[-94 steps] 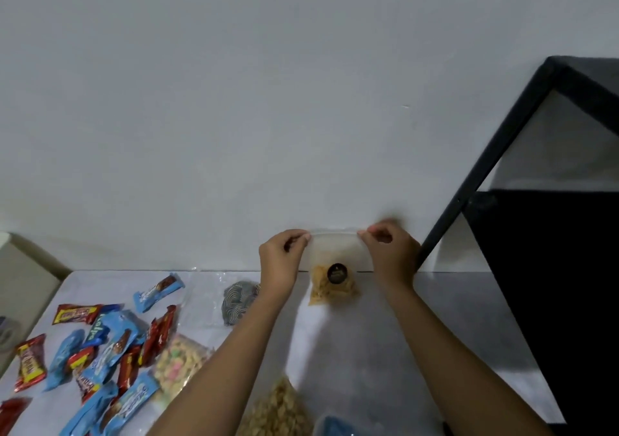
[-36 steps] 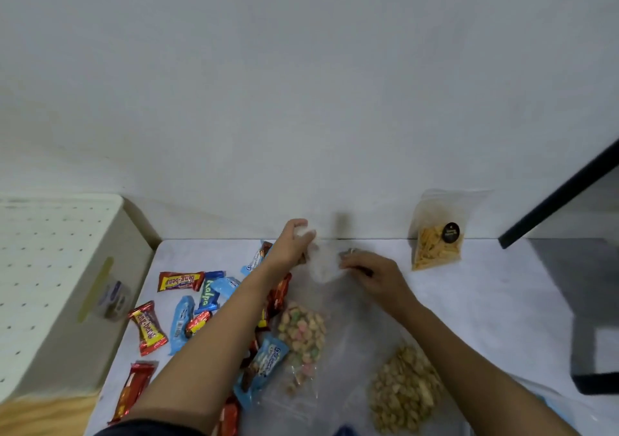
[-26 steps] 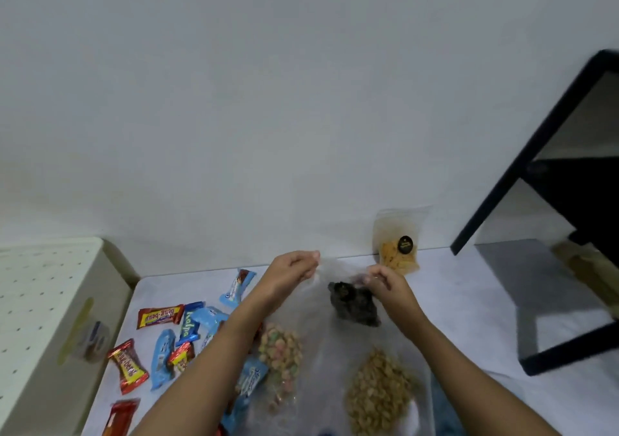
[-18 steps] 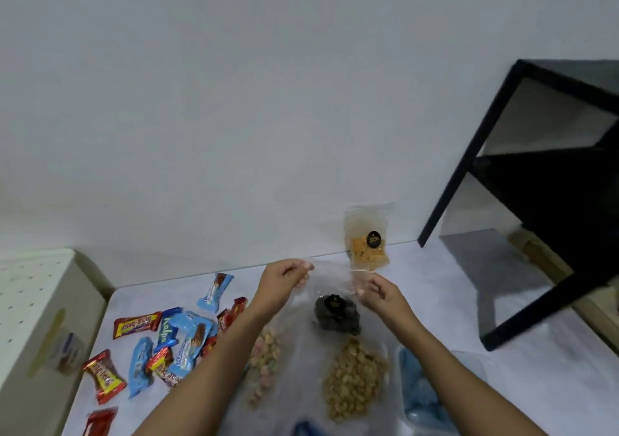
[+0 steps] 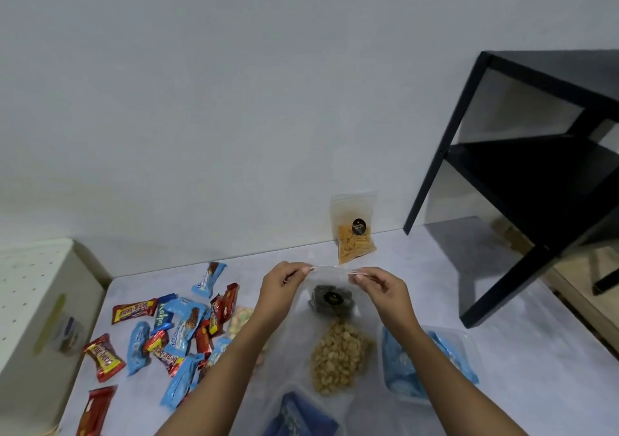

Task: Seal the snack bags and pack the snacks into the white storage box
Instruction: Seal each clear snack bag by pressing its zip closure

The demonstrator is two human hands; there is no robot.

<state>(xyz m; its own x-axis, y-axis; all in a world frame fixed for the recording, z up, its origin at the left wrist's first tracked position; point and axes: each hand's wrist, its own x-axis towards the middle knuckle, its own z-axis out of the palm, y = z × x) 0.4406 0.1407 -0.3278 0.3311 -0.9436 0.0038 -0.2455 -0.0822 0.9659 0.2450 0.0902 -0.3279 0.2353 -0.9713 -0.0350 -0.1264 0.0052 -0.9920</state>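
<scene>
two hands are pinching shut the top of a clear bag of dark snacks.

going left to right: the white storage box (image 5: 40, 305) is sitting at the tabletop's (image 5: 435, 288) left edge, one scatter of wrapped bars (image 5: 174, 328) waiting beside it, perhaps twenty; the left hand (image 5: 283, 288) and right hand (image 5: 382, 285) are each pinching a top corner of the clear bag (image 5: 330, 298), stretching its seal taut for pressing; one orange snack bag (image 5: 353, 231) is leaning upright on the wall, seemingly sealed.
</scene>
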